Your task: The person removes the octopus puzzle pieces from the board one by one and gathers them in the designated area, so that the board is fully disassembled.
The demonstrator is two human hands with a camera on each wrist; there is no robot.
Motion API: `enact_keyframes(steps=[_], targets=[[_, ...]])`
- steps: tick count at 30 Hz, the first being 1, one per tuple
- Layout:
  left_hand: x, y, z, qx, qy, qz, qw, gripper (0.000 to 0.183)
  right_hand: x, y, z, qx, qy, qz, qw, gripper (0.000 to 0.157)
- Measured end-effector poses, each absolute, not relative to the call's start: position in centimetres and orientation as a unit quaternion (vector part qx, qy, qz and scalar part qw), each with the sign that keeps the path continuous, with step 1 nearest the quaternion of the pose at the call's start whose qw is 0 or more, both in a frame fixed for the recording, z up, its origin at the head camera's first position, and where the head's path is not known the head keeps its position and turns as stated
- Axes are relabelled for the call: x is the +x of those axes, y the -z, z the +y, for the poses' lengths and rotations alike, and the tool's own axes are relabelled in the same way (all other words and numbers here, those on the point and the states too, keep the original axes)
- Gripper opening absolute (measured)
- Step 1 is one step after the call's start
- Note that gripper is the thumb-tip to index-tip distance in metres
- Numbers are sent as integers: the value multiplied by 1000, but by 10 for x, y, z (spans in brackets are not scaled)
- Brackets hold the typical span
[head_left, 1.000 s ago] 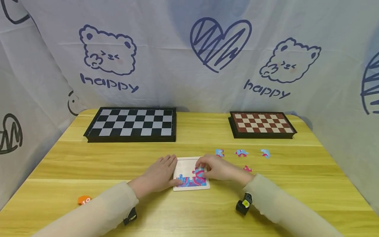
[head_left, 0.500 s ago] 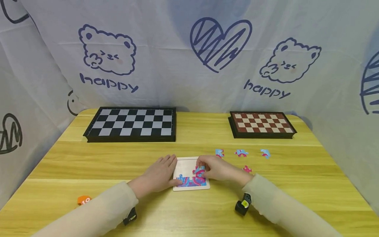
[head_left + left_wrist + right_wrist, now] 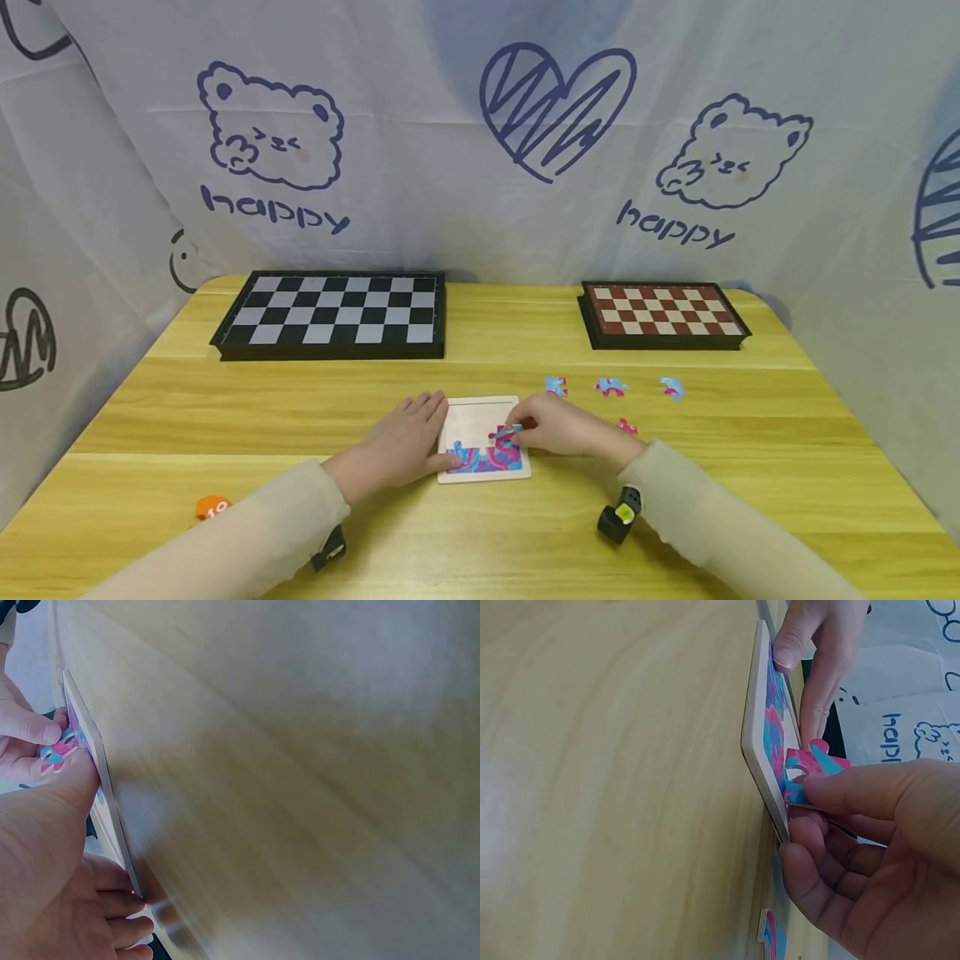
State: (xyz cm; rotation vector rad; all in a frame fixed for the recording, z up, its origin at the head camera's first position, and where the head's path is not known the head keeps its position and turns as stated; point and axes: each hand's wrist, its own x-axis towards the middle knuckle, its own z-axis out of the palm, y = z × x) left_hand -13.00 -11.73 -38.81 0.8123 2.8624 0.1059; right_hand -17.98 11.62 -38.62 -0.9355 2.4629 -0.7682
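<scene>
Presently, the right hand (image 3: 558,425) pinches a pink-and-blue puzzle piece (image 3: 810,759) between thumb and curled fingers; the grip is narrow. The held piece is located at the right side of the puzzle tray (image 3: 480,410), directly beyond the assembled pieces (image 3: 487,461) along the near edge. In the right wrist view it stands tilted relative to the tray floor; its exact contact with the pieces below cannot be told.

Relative to the two earlier head frames, the right fingertips have shifted slightly to the right, exposing more bare tray floor beside them. The grip on the piece is maintained.

The left hand (image 3: 393,446) is unchanged in position: fingers extended and close together at the left edge of the tray, thumb resting over the near left corner. It grasps no loose piece.

Four loose pieces (image 3: 611,387) remain where they were, to the right of the tray: three in a far row, one nearer, just beyond the right forearm. Also unchanged are the black-and-white checkered board (image 3: 337,310) at far left, the red-and-white checkered board (image 3: 663,311) at far right, and the orange object (image 3: 213,506) beside the left sleeve (image 3: 247,533), all on the wooden table (image 3: 465,542).
</scene>
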Motion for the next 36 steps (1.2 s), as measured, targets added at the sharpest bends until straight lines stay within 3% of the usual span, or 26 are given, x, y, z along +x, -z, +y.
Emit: enact_keyframes(steps=[7, 12, 21, 36], targets=[[-130, 388, -117, 271, -37, 958, 83, 81, -178, 383, 127, -323, 310, 873, 192, 15], [-130, 389, -116, 271, -36, 958, 84, 81, -178, 377, 147, -299, 359, 865, 180, 14], [-130, 388, -117, 276, -38, 957, 82, 81, -179, 372, 204, -247, 413, 862, 161, 6], [-130, 388, -117, 278, -39, 957, 77, 81, -174, 375, 304, -140, 414, 884, 165, 15]])
